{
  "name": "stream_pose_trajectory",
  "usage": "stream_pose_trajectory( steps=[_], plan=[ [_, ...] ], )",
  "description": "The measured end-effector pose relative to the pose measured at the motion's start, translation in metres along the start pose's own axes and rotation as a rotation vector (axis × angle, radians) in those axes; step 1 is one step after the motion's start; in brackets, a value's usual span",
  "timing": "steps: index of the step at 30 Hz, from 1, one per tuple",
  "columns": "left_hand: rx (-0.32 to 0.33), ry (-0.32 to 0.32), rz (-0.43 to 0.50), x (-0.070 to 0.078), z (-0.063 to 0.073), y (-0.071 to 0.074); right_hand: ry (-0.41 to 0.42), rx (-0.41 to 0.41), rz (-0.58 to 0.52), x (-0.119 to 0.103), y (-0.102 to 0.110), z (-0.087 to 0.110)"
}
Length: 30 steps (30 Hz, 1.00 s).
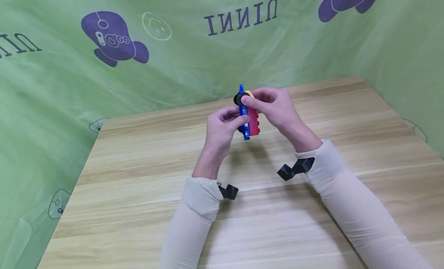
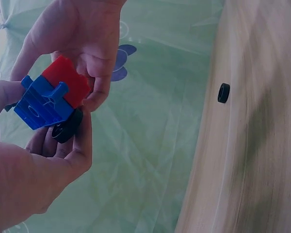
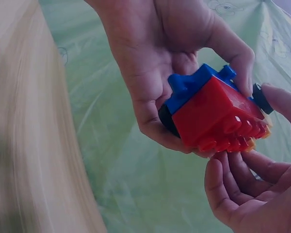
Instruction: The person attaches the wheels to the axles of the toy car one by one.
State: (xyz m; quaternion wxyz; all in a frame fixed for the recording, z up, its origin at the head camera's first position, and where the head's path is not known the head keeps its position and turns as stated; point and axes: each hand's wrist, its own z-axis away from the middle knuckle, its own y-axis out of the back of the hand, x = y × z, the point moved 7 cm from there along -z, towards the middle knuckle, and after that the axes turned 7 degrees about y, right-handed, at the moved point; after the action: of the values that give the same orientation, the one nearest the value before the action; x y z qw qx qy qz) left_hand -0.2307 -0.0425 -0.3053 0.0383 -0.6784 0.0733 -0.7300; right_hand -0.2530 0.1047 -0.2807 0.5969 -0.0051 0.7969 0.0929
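Both hands hold up a toy car made of building blocks, raised above the table. Its blue base [image 1: 246,124] stands on end, with a red brick [image 3: 208,114] fixed to it and a bit of yellow brick [image 1: 250,94] at the far end. My left hand [image 1: 219,132] grips the blue base, thumb over its underside. With the right hand [image 1: 277,107] I hold the far end, the thumb pressing a black wheel [image 3: 262,98]. Another black wheel [image 2: 68,127] sits on the other side, against the left fingers. Whether every wheel is fully seated I cannot tell.
A loose black wheel [image 2: 224,93] stands on the wooden table [image 1: 138,168] in the left wrist view; the head view does not show it. A green printed curtain [image 1: 187,68] hangs behind and beside the table. Small black cameras [image 1: 295,169] are strapped to both sleeves.
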Motion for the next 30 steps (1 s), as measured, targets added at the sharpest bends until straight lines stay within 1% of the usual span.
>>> stream_pose_trajectory(
  steps=[3, 8, 10, 12, 14, 18, 20, 22, 23, 25, 27, 30],
  plan=[
    [-0.016, 0.013, 0.024, -0.001, -0.001, -0.001, -0.008, -0.007, 0.015, -0.001, 0.000, 0.001],
    [-0.059, 0.051, 0.108, -0.003, -0.003, -0.002, -0.015, -0.017, 0.030, -0.002, -0.002, 0.000],
    [-0.072, 0.066, 0.133, -0.004, -0.003, -0.002, -0.032, -0.022, 0.029, -0.002, -0.002, 0.000],
    [-0.073, 0.078, 0.138, -0.005, -0.004, -0.001, -0.049, -0.022, 0.010, -0.002, 0.000, -0.002],
    [-0.072, 0.088, 0.137, -0.005, -0.004, 0.000, -0.069, -0.008, -0.015, 0.000, 0.004, -0.005],
    [-0.068, 0.102, 0.136, -0.005, -0.005, 0.002, -0.085, 0.060, -0.050, 0.006, 0.021, -0.011],
    [-0.065, 0.110, 0.138, -0.005, -0.005, 0.003, -0.098, 0.087, 0.003, 0.010, 0.031, -0.013],
    [-0.068, 0.117, 0.148, -0.006, -0.005, 0.004, -0.130, 0.081, 0.108, 0.017, 0.040, -0.014],
    [-0.070, 0.120, 0.151, -0.006, -0.005, 0.005, -0.153, 0.065, 0.180, 0.021, 0.044, -0.015],
    [-0.075, 0.123, 0.157, -0.006, -0.005, 0.005, -0.208, 0.012, 0.327, 0.032, 0.052, -0.017],
    [-0.080, 0.125, 0.160, -0.006, -0.005, 0.005, -0.276, -0.059, 0.462, 0.044, 0.058, -0.017],
    [-0.082, 0.130, 0.158, -0.006, -0.004, 0.005, -0.369, -0.156, 0.615, 0.064, 0.066, -0.016]
  ],
)
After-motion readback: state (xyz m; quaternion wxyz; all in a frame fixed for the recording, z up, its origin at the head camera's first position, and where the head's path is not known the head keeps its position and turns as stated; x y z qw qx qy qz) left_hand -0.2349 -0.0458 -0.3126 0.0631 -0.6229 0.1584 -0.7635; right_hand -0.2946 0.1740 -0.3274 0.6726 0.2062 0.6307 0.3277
